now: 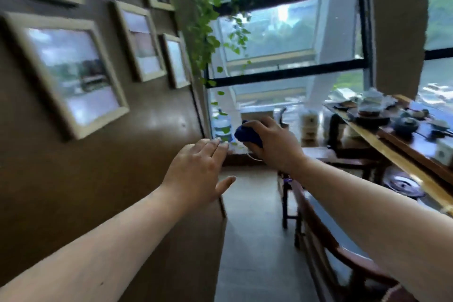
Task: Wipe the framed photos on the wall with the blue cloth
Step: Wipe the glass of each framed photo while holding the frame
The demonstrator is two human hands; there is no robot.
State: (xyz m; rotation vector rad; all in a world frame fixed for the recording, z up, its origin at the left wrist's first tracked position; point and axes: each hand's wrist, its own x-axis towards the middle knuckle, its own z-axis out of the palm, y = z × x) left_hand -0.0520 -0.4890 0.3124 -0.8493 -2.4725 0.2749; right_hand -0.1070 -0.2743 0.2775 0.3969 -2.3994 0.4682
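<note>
Nearest the camera, both bare forearms reached forward. The left hand (196, 169) was empty, its fingers spread flat and its thumb out, held just off the brown wall (61, 179), probably ready to steady a frame or to brace against the wall; whether it touched the wall could not be told. The right hand (272, 142) was closed around the blue cloth (247, 136), bunched into a small wad that showed only between thumb and fingers, a grip that suited carrying more than wiping. The cloth was in the air, well apart from every picture, so the wiping seemed not yet under way here. Up the wall to the left hung the framed photos, six in view: the large lower frame (71, 73) nearest, a middle frame (139, 41) and a small far frame (175, 60) beyond it, and three more cut off along the top edge. All had pale wooden borders and glass that caught reflections. Farther off, a trailing plant (203, 32) hung beside the last frames, and one water jug (223, 125) stood by the window (282, 32). To the right ran a long table (392, 140) with tea ware.
</note>
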